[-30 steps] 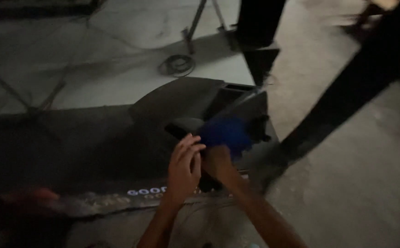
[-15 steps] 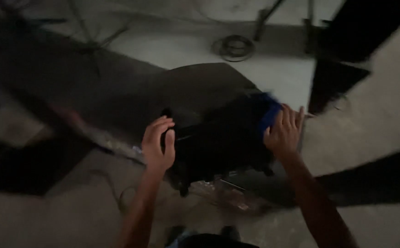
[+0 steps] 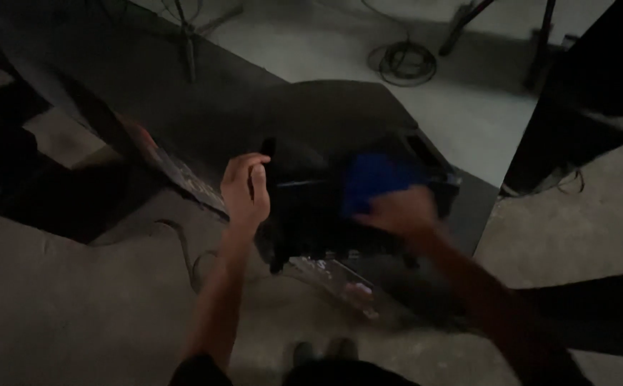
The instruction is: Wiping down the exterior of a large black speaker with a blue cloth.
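Note:
A black boxy machine stands on the floor in dim light, right below me. My left hand grips its left upper edge, fingers curled over it. My right hand is blurred with motion and presses a blue cloth on the machine's top right side. Both forearms reach down from the bottom of the view.
A long dark strip with a reddish end lies left of the machine. A coil of cable and tripod legs sit on the pale floor beyond. A dark upright panel stands at right. My shoes show below.
The view has shifted over the machine. My right hand with the blue cloth has moved left and down across the top. My left hand stays on the left edge.

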